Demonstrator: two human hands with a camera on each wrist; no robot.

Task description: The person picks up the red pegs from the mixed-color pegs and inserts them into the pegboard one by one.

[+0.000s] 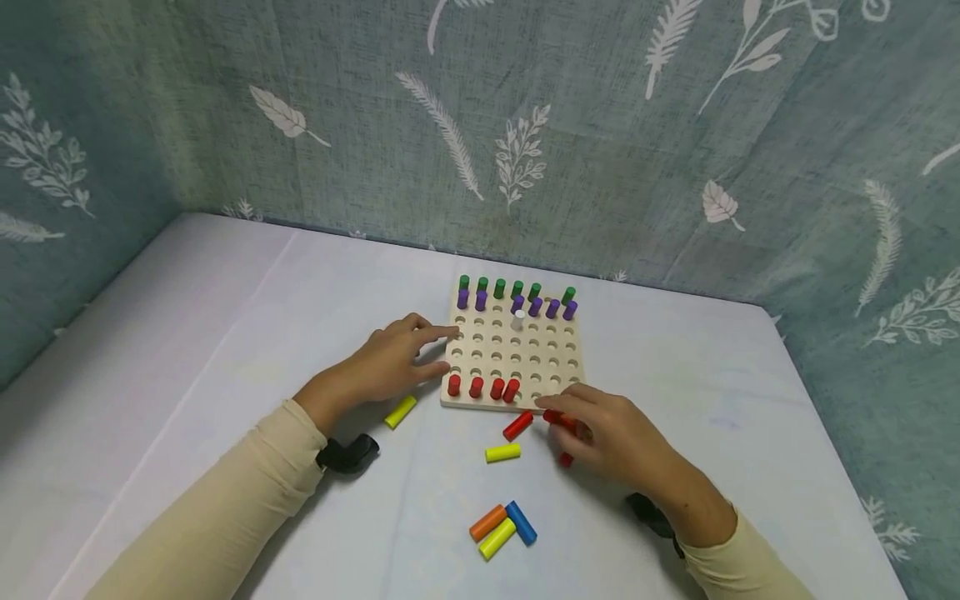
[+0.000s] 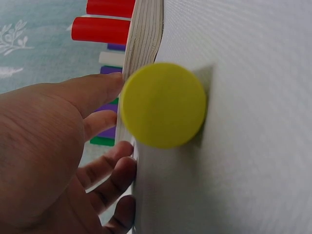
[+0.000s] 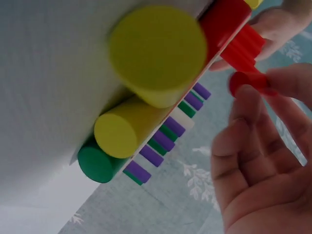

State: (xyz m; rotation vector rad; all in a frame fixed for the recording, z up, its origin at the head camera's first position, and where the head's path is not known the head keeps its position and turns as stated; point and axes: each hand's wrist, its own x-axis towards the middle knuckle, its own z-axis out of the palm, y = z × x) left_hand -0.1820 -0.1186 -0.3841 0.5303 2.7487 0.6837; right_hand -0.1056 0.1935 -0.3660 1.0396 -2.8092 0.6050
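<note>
A wooden pegboard (image 1: pixel 487 354) lies on the table. Green pegs (image 1: pixel 499 288) and purple pegs (image 1: pixel 535 307) stand in its far rows, a white peg (image 1: pixel 517 320) in front of them, and several red pegs (image 1: pixel 476 387) along the near edge. My left hand (image 1: pixel 393 358) rests its extended index finger and thumb against the board's left edge. By the near right corner, my right hand (image 1: pixel 611 433) pinches a red peg (image 3: pixel 246 83) between thumb and fingers. A yellow peg (image 2: pixel 163 105) lies beside the left hand.
Loose on the table before the board are a red peg (image 1: pixel 517 426), a yellow peg (image 1: pixel 502 452), an orange peg (image 1: pixel 488 522) and a blue peg (image 1: pixel 521 523). Near the right hand lies a green peg (image 3: pixel 97 163). A patterned cloth (image 1: pixel 360 150) hangs behind.
</note>
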